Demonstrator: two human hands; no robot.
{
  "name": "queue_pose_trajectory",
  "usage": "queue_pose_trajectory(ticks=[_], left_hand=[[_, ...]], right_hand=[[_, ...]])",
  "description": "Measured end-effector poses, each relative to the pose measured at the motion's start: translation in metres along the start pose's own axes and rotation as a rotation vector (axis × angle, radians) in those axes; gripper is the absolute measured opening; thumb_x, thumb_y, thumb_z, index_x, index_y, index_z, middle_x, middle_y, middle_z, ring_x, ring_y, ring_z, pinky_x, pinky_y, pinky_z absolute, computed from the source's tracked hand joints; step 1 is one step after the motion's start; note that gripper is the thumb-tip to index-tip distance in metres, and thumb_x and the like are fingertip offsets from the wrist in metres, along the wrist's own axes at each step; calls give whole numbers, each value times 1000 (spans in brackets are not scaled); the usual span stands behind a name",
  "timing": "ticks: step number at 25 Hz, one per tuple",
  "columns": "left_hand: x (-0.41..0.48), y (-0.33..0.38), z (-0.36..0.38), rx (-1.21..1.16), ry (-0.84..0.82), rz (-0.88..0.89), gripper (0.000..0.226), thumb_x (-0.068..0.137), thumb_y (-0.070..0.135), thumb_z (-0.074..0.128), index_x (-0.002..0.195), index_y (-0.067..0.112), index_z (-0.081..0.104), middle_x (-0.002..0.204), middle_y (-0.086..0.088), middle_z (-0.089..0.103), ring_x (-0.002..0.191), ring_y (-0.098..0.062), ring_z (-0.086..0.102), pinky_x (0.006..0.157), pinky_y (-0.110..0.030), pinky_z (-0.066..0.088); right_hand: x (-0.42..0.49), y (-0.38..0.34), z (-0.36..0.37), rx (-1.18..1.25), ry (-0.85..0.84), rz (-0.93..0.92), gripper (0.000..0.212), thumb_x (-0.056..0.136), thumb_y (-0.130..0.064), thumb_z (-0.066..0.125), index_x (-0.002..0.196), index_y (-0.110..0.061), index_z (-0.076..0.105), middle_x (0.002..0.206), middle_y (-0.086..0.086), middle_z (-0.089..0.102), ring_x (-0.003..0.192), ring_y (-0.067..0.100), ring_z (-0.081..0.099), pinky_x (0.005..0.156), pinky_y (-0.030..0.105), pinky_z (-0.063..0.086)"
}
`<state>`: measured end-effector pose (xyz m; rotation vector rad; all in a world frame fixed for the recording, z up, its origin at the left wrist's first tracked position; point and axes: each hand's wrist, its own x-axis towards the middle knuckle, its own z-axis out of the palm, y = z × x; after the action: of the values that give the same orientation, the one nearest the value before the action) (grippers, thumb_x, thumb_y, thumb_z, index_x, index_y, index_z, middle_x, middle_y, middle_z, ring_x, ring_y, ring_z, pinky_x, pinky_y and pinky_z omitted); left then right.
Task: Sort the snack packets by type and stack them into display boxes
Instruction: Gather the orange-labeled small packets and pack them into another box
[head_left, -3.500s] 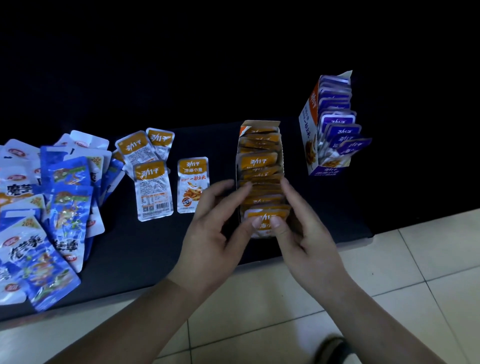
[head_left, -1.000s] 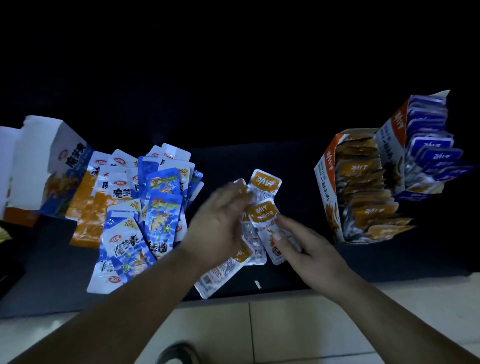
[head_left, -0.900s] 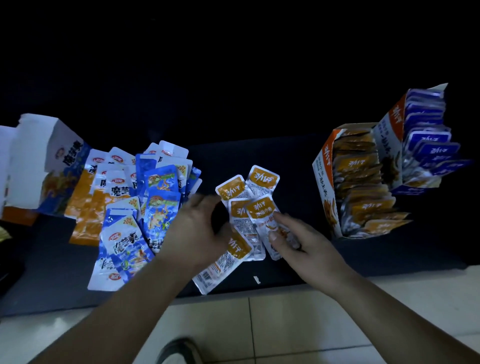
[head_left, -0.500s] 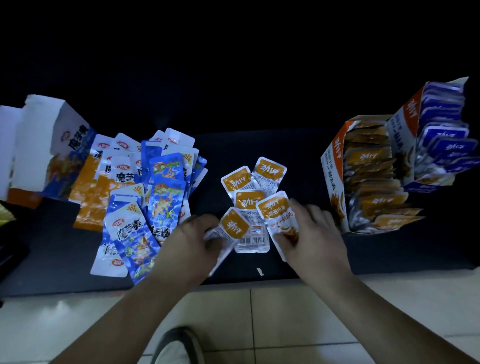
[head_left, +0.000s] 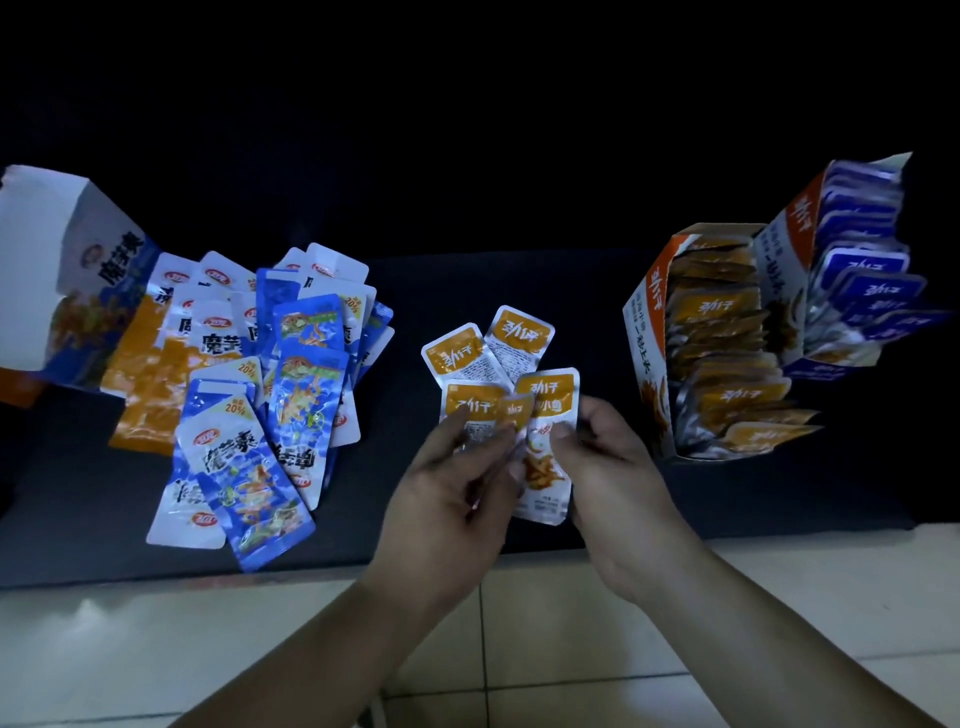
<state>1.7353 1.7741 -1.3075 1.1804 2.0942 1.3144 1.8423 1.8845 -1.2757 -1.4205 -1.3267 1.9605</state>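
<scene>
Alignment matters: left hand (head_left: 447, 499) and right hand (head_left: 613, 478) pinch orange packets (head_left: 546, 397); square them before loading orange box (head_left: 644, 322) at three o'clock.

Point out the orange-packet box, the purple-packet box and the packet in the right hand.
orange-packet box (head_left: 644, 338): head view, on its left side wall.
purple-packet box (head_left: 776, 265): head view, on its white side wall.
packet (head_left: 543, 467): head view, printed lower half, beside the right hand's (head_left: 618, 483) grip.

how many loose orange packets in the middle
5 orange packets: two at the back, one nearer, one pinched by the left hand, one in the right hand. More may hide beneath.
</scene>
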Motion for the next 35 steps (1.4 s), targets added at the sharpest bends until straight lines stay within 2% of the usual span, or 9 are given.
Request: queue_pose_trajectory(ticks=[2,5,10,16,20,23,27,31,35], left_hand=[[-7,3,5,-159,-104,-85,35,100,29,67,135,26,68,149,14,50,136,8,47,101,-26,53],[-12,8,8,-64,-92,-30,43,99,36,60,142,31,62,157,6,45,145,-7,42,113,-34,45],[-5,17,5,-129,-34,-50,46,96,10,59,140,26,59,134,13,61,123,-12,63,96,-42,56],[27,-11,1,636,-91,-387,79,69,70,78,132,30,52,125,2,46,117,-24,44,93,-40,39],[33,-11,6,480,-53,-385,43,74,50,84,103,29,60,108,9,56,103,-18,52,83,-35,39],[35,-11,-6,45,-34,-467,24,85,20,82,84,24,59,80,3,69,78,-21,67,71,-40,56],[25,6,-30,-180,93,-199,14,92,7,74,89,21,72,83,3,76,72,-19,72,62,-31,58],[15,6,-32,-168,14,13,31,90,-15,65,96,12,80,112,4,74,104,-13,72,89,-26,58],[16,11,-25,-500,28,-311,24,91,-15,63,91,2,80,117,-2,75,112,-16,71,89,-29,59]], right_hand=[[-4,-3,-2,84,-33,23,20,107,-21,52,111,-28,70,109,1,77,104,24,74,95,53,58],[-12,0,-1,5,-68,-25,15,104,-24,58,113,-29,69,108,-1,77,104,22,74,94,46,59],[-11,8,-12,-116,46,-25,18,105,-25,56,111,-37,68,103,-10,76,97,12,74,84,39,60],[-7,11,-25,-247,43,-59,21,106,-24,53,111,-40,66,100,-19,74,90,-4,70,77,27,55],[-7,9,-26,-261,105,-154,40,104,-17,57,133,-45,56,111,-21,72,103,-2,68,87,28,57],[-7,12,-33,-237,86,-169,60,103,-13,58,149,-48,42,121,-23,69,110,-10,64,86,15,55],[-8,10,-39,-255,69,-155,62,103,-10,58,148,-49,42,117,-30,67,107,-18,61,74,3,49],[2,5,-40,-168,96,-90,59,101,-11,62,146,-46,48,111,-18,75,103,-4,70,91,27,58],[3,4,-37,-149,63,-71,57,101,-12,63,145,-46,50,114,-15,75,108,5,71,95,41,58]])
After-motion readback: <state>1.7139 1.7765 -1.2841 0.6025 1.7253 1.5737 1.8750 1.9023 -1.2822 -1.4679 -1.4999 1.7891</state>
